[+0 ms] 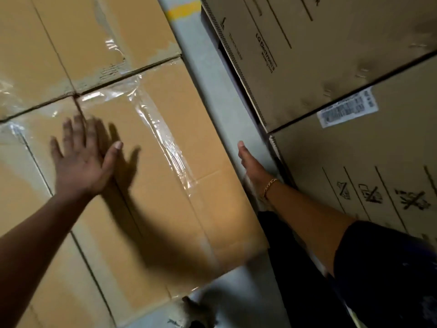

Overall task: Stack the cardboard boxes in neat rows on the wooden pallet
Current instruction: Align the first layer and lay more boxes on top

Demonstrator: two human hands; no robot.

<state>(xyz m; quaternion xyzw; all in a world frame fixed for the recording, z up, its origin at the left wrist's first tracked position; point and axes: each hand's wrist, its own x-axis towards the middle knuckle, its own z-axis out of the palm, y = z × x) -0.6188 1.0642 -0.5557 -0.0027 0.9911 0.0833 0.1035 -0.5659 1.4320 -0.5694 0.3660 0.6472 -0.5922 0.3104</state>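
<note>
We look down on tan cardboard boxes laid edge to edge in rows. Our left hand (80,162) lies flat on top of the nearest tape-sealed box (212,185). Its fingers (71,129) are straight and spread and grip nothing, probably pressing down to steady the box.

Our right hand (250,164), which wears a gold bracelet (269,185), rests against that box's right side. The thumb lies straight along the top edge. The other fingers drop out of sight, so we cannot tell whether they curl.

The two hands seem placed to slide the box flush into its row. It meets the far box (106,31) and the left box (23,174) at thin seams. The wooden pallet is hidden (presumably underneath).

Across a grey strip of floor (212,91) stands a separate stack of printed LG Electronics boxes (331,55).
</note>
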